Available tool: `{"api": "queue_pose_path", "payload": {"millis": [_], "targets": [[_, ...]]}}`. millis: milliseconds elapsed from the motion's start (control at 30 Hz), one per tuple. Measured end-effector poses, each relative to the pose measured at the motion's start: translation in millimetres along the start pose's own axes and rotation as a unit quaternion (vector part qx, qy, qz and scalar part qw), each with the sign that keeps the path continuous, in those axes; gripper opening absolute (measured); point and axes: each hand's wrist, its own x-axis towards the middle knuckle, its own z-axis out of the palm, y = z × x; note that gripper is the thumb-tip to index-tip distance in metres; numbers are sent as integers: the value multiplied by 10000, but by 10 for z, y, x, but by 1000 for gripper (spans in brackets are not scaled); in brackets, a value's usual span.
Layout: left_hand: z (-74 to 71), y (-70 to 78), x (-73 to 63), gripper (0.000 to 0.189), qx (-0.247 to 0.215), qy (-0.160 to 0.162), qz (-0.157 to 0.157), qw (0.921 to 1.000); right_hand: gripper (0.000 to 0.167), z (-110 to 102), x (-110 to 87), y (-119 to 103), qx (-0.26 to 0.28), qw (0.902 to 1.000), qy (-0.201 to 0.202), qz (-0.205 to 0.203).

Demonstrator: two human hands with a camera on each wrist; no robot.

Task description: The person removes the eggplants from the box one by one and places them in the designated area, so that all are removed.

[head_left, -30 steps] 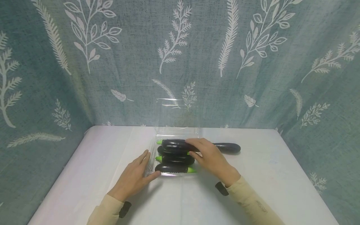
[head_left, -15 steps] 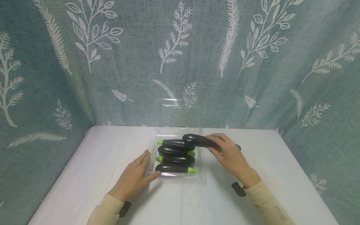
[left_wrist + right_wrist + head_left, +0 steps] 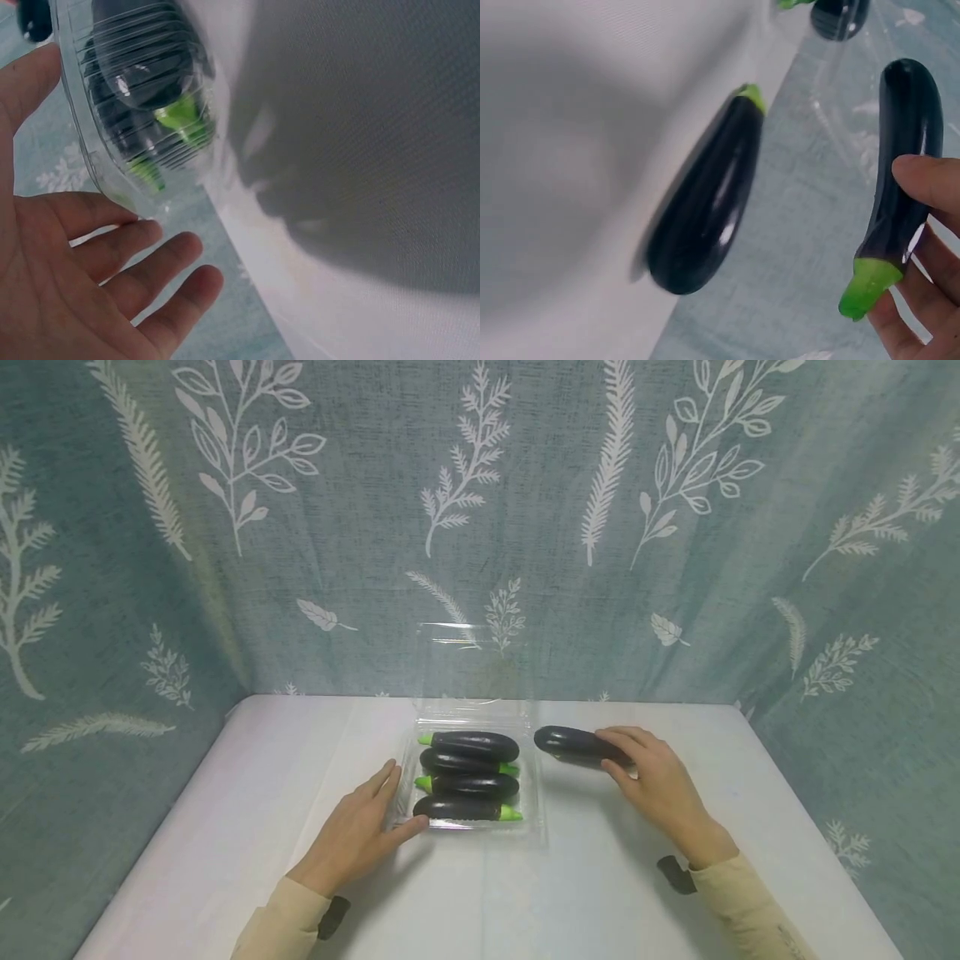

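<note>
A clear plastic clamshell box (image 3: 532, 810) sits mid-table with its lid (image 3: 476, 672) raised at the back. Several dark eggplants (image 3: 476, 786) with green stem ends lie side by side in it. At the box's left side my left hand (image 3: 360, 835) rests with extended fingers, its thumb at the front rim. Right of the box, my right hand (image 3: 656, 777) grips one eggplant (image 3: 911, 127) between thumb and fingers, above the table. Another eggplant (image 3: 709, 202) lies on the table beneath it, mostly hidden in the head view.
The white-covered table (image 3: 480, 902) ends at a blue-green leaf-patterned curtain (image 3: 360, 568) at the back, with more of it along both sides. The raised lid stands close to the back curtain.
My right hand has lifted the eggplant from above the box's rear row and carried it right, off the box. The left hand has not moved.
</note>
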Motion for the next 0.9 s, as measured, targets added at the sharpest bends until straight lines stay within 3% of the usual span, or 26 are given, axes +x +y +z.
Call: {"api": "queue_pose_path", "payload": {"millis": [433,900], "targets": [[20,-24,-6,94,-40,-1,2,10000,42,80,-218,178,-247,9986,-234,403],[13,-20,-15,93,-62,27,3,10000,41,190,-271,238,-449,9953,-777,358]]}}
